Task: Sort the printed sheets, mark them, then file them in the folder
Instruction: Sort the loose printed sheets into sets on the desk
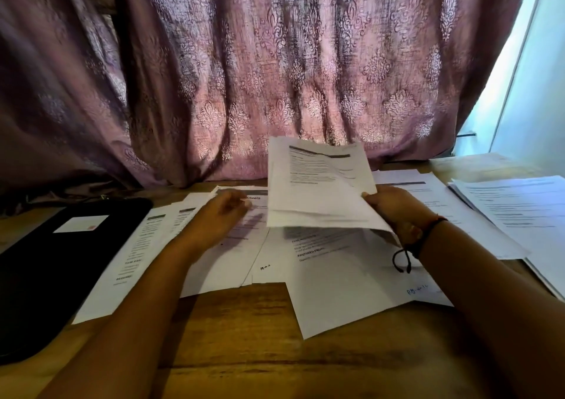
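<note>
My right hand grips a small bundle of printed sheets by its right edge and holds it raised above the table, tilted toward me. My left hand hovers, blurred, over the sheets spread in the middle, fingers loosely extended and holding nothing. Several printed sheets lie fanned across the wooden table; one near the front carries blue handwriting at its lower corner. A black folder with a white label lies shut at the left.
A separate stack of printed sheets lies at the right edge of the table. A patterned pink curtain hangs right behind the table. A bright window strip shows at the far right.
</note>
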